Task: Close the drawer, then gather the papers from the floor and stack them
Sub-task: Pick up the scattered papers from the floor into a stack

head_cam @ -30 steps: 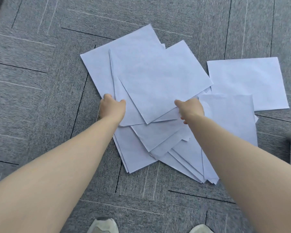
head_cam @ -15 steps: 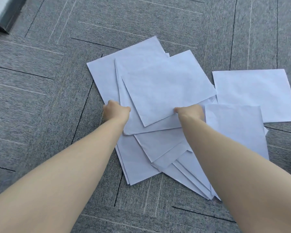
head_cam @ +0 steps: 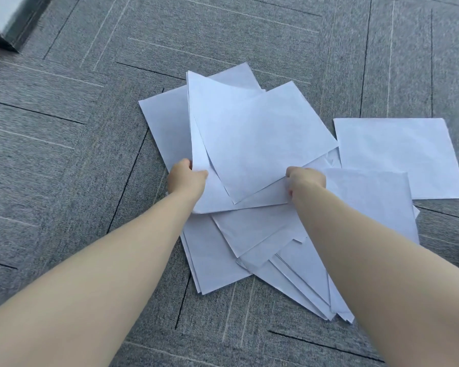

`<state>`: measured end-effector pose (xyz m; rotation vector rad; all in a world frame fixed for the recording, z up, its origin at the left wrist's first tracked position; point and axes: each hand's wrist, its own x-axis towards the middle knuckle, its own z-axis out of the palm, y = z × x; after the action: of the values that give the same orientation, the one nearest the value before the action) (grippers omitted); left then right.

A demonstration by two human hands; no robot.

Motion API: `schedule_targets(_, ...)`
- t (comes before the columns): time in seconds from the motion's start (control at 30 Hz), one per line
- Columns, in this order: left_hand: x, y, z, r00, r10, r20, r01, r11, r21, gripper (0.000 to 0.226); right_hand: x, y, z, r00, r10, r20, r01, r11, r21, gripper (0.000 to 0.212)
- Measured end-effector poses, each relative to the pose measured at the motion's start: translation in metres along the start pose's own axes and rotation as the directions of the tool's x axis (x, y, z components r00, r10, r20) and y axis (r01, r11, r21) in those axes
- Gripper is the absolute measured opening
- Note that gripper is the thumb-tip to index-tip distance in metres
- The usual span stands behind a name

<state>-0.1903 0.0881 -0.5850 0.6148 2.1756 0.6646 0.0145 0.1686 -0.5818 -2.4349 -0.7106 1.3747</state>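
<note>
Two bare hands grip a loose bundle of white papers (head_cam: 260,144) over the grey carpet (head_cam: 64,181). Our left hand (head_cam: 187,180) pinches the bundle's left edge, thumb on top and fingers curled beneath; our right hand (head_cam: 306,181) is closed on its near right edge, and the held sheets tilt up off the floor. Under them lies a fanned heap (head_cam: 223,258) of more sheets, spreading toward the near right between our forearms. One single sheet (head_cam: 400,154) lies flat just right of the bundle, partly overlapped by another sheet (head_cam: 371,205) beside our right wrist. At the carpet's far left corner stands a dark-edged white panel (head_cam: 8,19).
</note>
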Motion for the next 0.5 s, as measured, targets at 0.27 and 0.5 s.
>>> schedule_targets(0.27, -0.001, -0.029, -0.008, 0.987, 0.063, 0.148, -0.040, 0.987, -0.158, 0.016, 0.005, 0.009, -0.005, 0.999, -0.033, 0.008, 0.032, 0.992, 0.120, 0.031)
schedule_targets(0.5, 0.001, -0.034, -0.012, 0.972, 0.100, 0.214, -0.043, 0.966, -0.256, 0.016, 0.005, 0.008, -0.001, 0.986, -0.165, -0.002, 0.164, 0.982, 0.094, 0.011)
